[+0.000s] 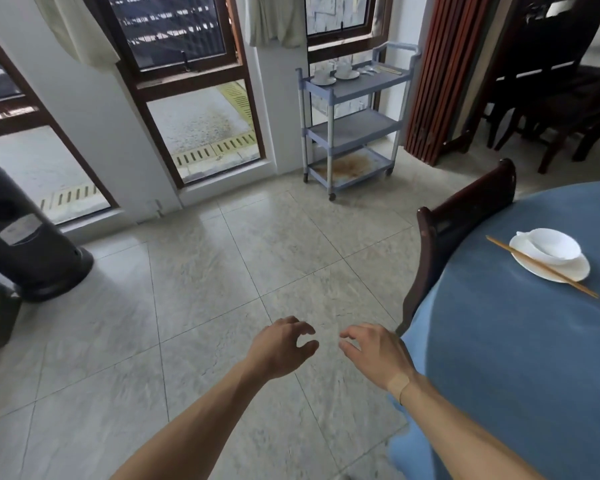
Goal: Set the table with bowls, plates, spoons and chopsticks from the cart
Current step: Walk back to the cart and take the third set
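1. Two empty hands hang over the floor tiles: the left hand and the right hand sit just beside each other, fingers loosely curled and parted, holding nothing.
2. Just right of the right hand's fingers lies the edge of the table under its blue cloth, with a dark wooden chair tucked against it further ahead.
3. Further right and ahead of the fingers, one place looks already laid: a white bowl stands on a plate, a spoon handle seems to rest at the bowl's left rim, and chopsticks lie across the plate's near edge.
4. Far ahead of the fingers, by the window, stands the cart. Its top shelf carries two more bowls on plates, with spoons and chopsticks beside them, too small to count.
5. Judged from this, the step in hand is the trip to the cart for the next setting. The next move calls for crossing the floor and taking hold of a plate with its bowl.
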A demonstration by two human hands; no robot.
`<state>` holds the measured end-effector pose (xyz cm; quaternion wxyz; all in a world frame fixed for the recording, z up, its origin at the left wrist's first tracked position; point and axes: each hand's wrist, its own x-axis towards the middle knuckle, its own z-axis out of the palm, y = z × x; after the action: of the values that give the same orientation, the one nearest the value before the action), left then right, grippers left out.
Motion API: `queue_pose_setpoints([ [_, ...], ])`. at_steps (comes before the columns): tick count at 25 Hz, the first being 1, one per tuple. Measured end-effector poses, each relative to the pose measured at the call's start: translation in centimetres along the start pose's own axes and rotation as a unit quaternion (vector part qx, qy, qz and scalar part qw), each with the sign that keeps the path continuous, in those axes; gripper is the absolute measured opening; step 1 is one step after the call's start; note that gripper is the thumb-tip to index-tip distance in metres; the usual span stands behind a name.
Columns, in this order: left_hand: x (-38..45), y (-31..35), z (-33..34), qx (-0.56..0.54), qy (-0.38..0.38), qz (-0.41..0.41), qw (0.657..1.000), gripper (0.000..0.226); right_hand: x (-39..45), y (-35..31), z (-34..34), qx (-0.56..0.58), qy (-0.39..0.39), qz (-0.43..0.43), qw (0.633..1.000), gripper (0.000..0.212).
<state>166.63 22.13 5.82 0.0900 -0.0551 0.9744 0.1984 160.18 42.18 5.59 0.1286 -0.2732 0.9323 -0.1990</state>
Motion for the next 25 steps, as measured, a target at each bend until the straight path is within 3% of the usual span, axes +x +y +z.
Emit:
queue_pose_setpoints([
  [11,21.7,-3.5,-4.1,0.009,-0.035,0.050,0.998,0.043,19.2,5.0,-3.9,-0.009,0.011,0.042,0.999,0.033],
  [25,49.0,-9.8,-12.9,0.017,-0.069,0.120,0.990,0.045,45.6,6.7,-9.7,-0.013,0.015,0.117,0.993,0.033],
])
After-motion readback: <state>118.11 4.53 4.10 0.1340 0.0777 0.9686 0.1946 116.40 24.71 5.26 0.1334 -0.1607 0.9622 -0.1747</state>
